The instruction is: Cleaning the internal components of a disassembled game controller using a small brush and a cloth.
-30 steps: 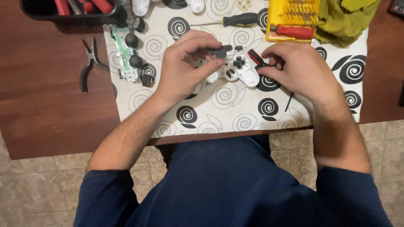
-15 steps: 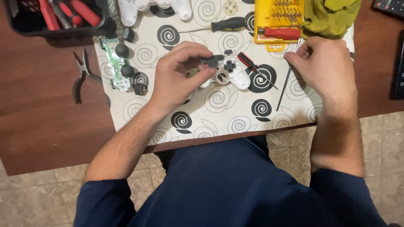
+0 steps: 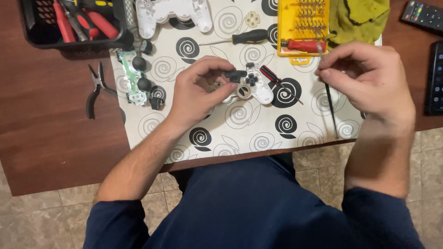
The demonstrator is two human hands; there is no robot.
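On the counter [image 3: 55, 138], the white controller shell [image 3: 251, 85] sits left of the yellow bit case [image 3: 302, 27], left hand [image 3: 198, 92] clamped on it. The right hand [image 3: 369, 78] has left it, now pinching a thin screwdriver [image 3: 330, 99] lifted beside that case.

Dark navy blue long-sleeved top

The sleeves are seen pushed up to the elbows; both forearms and hands are left bare.
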